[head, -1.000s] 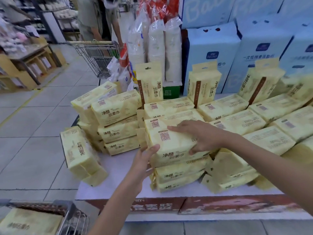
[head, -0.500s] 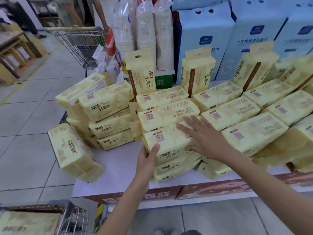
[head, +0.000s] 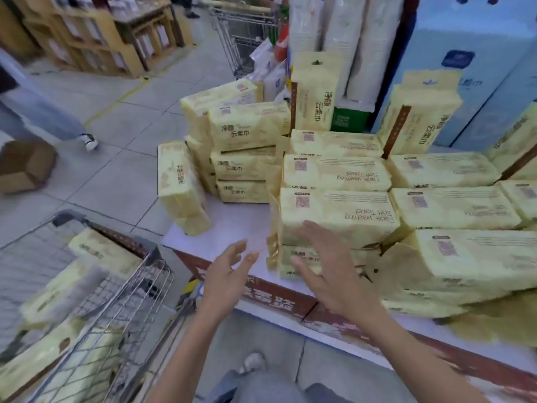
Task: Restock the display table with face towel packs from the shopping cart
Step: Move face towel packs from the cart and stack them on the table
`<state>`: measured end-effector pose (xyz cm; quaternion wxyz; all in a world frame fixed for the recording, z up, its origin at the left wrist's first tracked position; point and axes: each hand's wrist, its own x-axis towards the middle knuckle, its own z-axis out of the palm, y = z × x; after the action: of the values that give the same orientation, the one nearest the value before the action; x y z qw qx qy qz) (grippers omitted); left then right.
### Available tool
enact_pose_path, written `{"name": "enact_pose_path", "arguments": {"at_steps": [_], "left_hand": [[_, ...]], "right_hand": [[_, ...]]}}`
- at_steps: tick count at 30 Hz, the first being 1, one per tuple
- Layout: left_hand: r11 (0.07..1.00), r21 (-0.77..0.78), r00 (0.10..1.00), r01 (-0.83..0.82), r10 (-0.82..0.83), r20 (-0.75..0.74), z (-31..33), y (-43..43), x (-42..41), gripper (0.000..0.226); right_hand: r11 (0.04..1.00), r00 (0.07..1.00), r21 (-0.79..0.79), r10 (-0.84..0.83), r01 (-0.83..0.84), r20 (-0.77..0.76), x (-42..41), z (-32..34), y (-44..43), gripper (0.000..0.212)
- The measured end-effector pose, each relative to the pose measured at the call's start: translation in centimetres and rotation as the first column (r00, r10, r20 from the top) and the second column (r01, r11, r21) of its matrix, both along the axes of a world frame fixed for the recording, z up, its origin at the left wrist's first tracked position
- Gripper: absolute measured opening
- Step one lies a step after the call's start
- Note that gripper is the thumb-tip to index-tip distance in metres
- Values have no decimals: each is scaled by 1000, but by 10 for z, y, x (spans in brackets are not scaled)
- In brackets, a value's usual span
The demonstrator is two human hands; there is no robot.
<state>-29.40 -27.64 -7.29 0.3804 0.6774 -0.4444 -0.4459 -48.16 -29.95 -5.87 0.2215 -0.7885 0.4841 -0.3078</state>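
Pale-yellow face towel packs (head: 348, 207) lie stacked flat; left grip (head: 226, 279) and right grip (head: 329, 276) both spread.

We have one view only, worn on the person's head and facing forward and steeply down, so that the person's own pale shoe (head: 253, 362) shows at the bottom edge. It sits close over the near edge of the white tabletop (head: 229, 225), which runs slantwise from the centre to the lower right. The left hand (head: 228, 276) and right hand (head: 328, 271) rise from the bottom into the middle of the frame. Pale yellow plastic-wrapped face towel packs (head: 337, 212) fill the centre and right, and the grey wire shopping cart (head: 136, 289) lies near left. The wide lens takes in the grey tiled floor (head: 116, 181) far left and tall light blue packages (head: 465, 62) far right; the near-left and near-right corners are blurred.
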Motion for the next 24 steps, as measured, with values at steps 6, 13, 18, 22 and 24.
{"name": "enact_pose_path", "arguments": {"at_steps": [6, 13, 18, 22, 24], "left_hand": [[939, 82, 943, -334, 334, 18, -30, 107, 10, 45], [717, 185, 737, -672, 672, 70, -57, 223, 0, 28], [539, 221, 561, -812, 826, 47, -64, 269, -2, 30], [416, 246, 439, -875, 897, 44, -68, 285, 13, 30], [389, 260, 415, -884, 908, 52, -72, 290, 26, 29]], "right_hand": [[942, 958, 187, 287, -281, -5, 12, -45, 48, 61], [738, 892, 547, 451, -395, 36, 21, -98, 96, 62], [631, 819, 635, 574, -444, 3, 45, -111, 114, 62], [590, 742, 629, 669, -507, -29, 87, -118, 113, 63], [571, 718, 618, 696, -540, -16, 116, -119, 110, 50]]}}
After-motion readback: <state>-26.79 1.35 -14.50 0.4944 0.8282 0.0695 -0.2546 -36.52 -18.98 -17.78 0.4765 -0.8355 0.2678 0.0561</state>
